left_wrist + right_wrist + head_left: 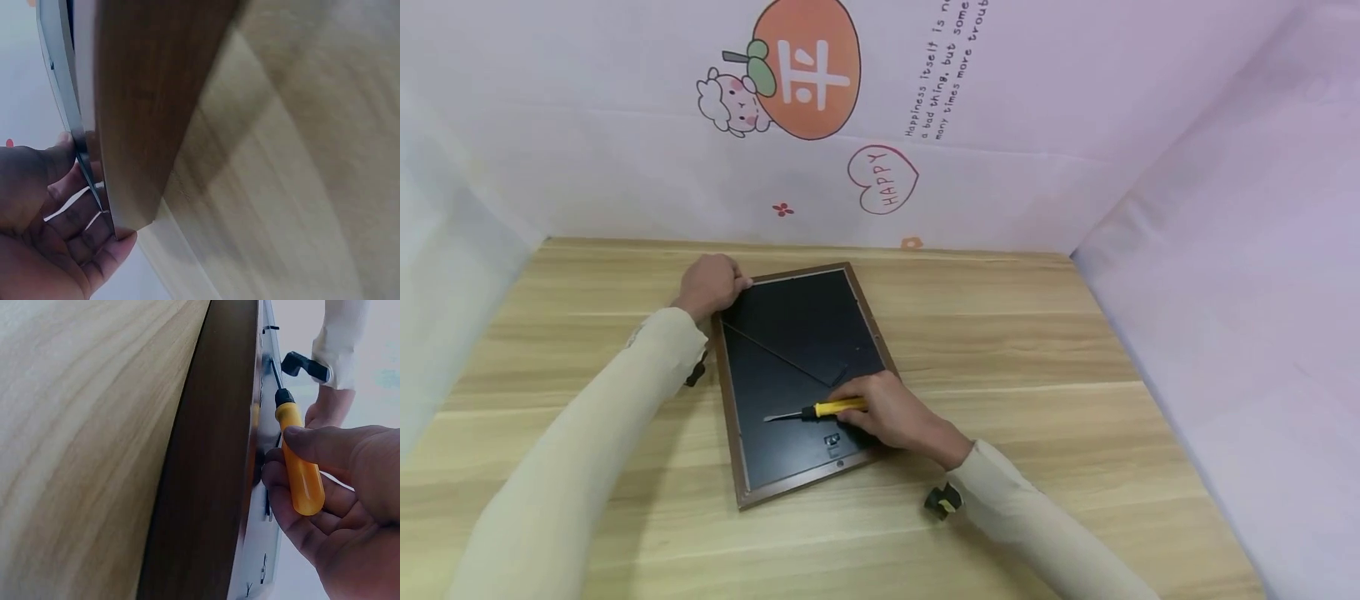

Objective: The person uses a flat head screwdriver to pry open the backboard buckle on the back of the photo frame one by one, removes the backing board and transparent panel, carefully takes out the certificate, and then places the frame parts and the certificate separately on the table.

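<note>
The underside of the picture frame is hidden against the wood-grained tabletop, where it lies slightly askew with its black backing board facing up. In the head view, most of the fingers of the left hand are out of sight at the far left corner; the left wrist view shows the thumb on the back and the fingers curled about that corner, so the hand is clamped on the frame, whose other end is cut off there. The right hand covers the butt of a flat-blade screwdriver and part of the frame's right edge, but the right wrist view reveals the rounded handle end, pinched between thumb and fingers. Whether the blade touches the board beneath it cannot be told. A small metal fitting near the close edge is too small to make out clearly. The screwdriver has a smooth yellow handle, a black collar and a slim metal shank; the frame is brown, rectangular and deep-sided, around a smooth, faintly glossy board crossed by a thin slanting line. Both cream sleeves run off the bottom edge.
</note>
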Motion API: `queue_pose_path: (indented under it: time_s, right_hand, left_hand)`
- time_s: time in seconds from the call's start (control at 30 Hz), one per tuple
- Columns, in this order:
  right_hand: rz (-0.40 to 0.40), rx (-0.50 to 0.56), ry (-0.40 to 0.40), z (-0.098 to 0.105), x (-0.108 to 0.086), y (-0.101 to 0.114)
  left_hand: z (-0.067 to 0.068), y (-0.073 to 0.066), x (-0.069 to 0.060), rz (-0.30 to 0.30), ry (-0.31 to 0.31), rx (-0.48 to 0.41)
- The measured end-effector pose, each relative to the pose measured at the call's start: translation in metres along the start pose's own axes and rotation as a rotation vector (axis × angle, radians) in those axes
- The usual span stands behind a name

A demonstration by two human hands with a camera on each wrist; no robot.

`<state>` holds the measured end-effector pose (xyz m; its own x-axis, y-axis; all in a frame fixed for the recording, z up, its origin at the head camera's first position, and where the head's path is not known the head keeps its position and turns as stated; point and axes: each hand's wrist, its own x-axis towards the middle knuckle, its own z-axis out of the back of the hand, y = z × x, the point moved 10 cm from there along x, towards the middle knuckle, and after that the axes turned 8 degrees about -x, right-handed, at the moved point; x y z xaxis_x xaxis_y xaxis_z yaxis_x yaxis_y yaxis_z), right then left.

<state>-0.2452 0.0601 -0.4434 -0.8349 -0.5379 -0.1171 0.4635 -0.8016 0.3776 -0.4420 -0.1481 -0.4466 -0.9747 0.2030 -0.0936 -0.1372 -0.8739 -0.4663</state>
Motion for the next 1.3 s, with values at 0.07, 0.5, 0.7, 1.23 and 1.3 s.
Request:
queue_pose_path:
  time_s: [0.07,0.5,0.7,1.23,1.3]
  right_hand:
    - [0.001,0.002,-0.007,0.001,0.000,-0.001]
    - [0.011,-0.012,-0.034,0.005,-0.001,-0.003]
    - [0.025,0.006,-0.034,0.006,-0.002,-0.003]
    - [0.032,0.001,-0.049,0.009,-0.004,-0.008]
    - [0.032,-0.005,-0.049,0.009,-0.005,-0.009]
  left_hand:
    - [0.001,0.001,-0.003,0.011,0.006,-0.005]
    - [-0.001,0.008,-0.027,0.058,0.080,0.025]
    - [-0.002,0.012,-0.037,0.067,0.074,0.058]
    - [-0.001,0.014,-0.068,0.043,0.051,0.060]
    - [-0.002,0.012,-0.072,0.029,0.056,0.072]
